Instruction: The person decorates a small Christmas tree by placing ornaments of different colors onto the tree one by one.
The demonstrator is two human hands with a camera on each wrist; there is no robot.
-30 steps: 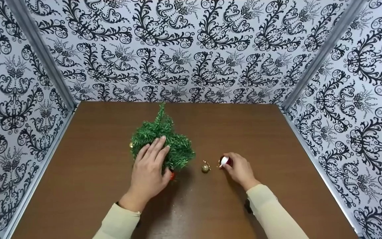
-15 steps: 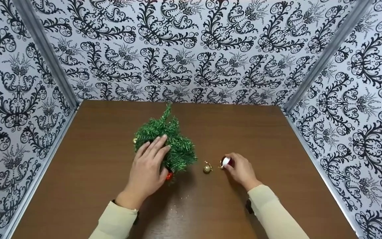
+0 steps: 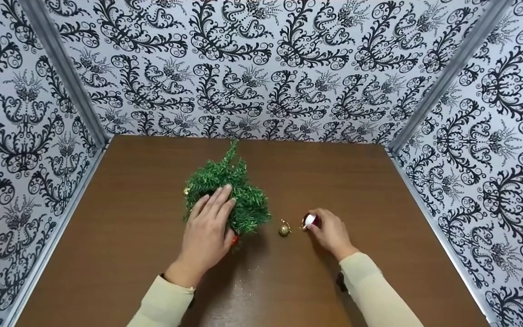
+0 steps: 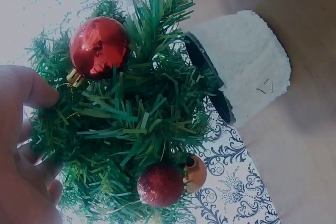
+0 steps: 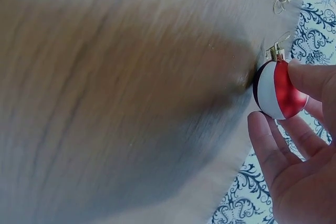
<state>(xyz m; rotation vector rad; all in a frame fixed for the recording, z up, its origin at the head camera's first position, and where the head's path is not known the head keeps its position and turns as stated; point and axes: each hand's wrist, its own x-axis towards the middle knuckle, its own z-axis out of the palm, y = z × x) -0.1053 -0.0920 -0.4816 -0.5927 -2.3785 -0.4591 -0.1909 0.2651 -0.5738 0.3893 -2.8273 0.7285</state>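
Observation:
A small green Christmas tree point(image 3: 248, 204) stands left of centre on the table. My left hand point(image 3: 207, 231) rests on its near side, fingers extended over the branches and thumb apart. In the left wrist view, a shiny red bauble point(image 4: 100, 47), a glittery red bauble point(image 4: 160, 184) and an orange-gold bauble point(image 4: 196, 172) hang among the needles. The white, rough-surfaced pot point(image 4: 252, 66) shows below the branches. My right hand point(image 3: 332, 234) pinches a red, white and dark striped bauble point(image 5: 278, 90) with a gold cap, low over the table.
A gold glitter bauble point(image 3: 284, 230) lies on the brown table point(image 3: 357, 181) between the tree and my right hand. Tiny glitter specks dot the table in front of it. Black-and-white patterned walls point(image 3: 266, 59) rise at the back and both sides.
My left hand has shifted slightly on the tree, and the red bauble by the thumb shows a little differently. My right hand keeps its pinch on the striped bauble. The head view has shifted slightly.

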